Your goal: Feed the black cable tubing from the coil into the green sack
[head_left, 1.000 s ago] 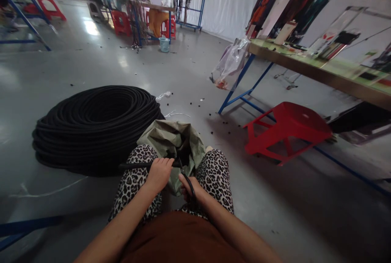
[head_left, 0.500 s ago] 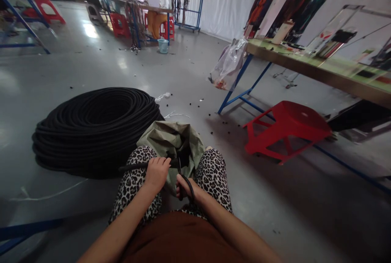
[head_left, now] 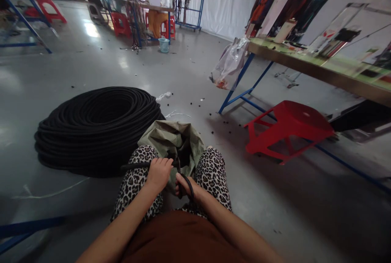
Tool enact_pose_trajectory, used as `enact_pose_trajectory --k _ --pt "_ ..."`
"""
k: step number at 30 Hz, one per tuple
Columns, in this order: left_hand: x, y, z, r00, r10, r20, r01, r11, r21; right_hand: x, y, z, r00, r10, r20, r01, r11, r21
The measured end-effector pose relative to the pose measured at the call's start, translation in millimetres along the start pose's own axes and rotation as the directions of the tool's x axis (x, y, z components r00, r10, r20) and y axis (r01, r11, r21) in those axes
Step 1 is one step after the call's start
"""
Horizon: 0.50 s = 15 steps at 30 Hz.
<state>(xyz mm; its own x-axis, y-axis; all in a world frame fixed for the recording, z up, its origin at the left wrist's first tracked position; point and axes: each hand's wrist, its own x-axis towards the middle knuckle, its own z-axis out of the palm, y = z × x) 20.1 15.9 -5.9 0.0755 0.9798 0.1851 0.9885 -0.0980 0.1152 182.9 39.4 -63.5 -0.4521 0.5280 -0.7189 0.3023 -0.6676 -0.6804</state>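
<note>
My left hand (head_left: 159,173) is wrapped round a black cord (head_left: 134,166) that lies across my left knee. In my right hand (head_left: 185,185) is a pair of scissors (head_left: 191,191) with black handles, their blades pointing up beside the cord's short end. Both hands are over the near side of an open green sack (head_left: 152,134) between my knees. Dark material, too dim to make out, shows inside the sack. A large coil of black cord (head_left: 76,136) lies on the floor at the left.
A red stool (head_left: 293,120) stands at the right under a workbench (head_left: 305,61) with blue legs. A plastic bag (head_left: 229,67) hangs at the bench's end. Small black bits dot the floor. People sit at tables far back, near a blue basket (head_left: 163,45).
The black piece past my left hand's fingertips, at the scissor blades, shows less than before. Both hands stay in nearly the same place; the view has shifted slightly.
</note>
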Motion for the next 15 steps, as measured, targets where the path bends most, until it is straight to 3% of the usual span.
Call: enact_pose_trajectory --k 15 --pt "1.0 2.2 -3.0 0.999 0.006 0.04 -0.006 1.0 0.002 -10.1 -6.3 -0.4 0.999 -0.041 0.016 0.042 0.998 -0.04"
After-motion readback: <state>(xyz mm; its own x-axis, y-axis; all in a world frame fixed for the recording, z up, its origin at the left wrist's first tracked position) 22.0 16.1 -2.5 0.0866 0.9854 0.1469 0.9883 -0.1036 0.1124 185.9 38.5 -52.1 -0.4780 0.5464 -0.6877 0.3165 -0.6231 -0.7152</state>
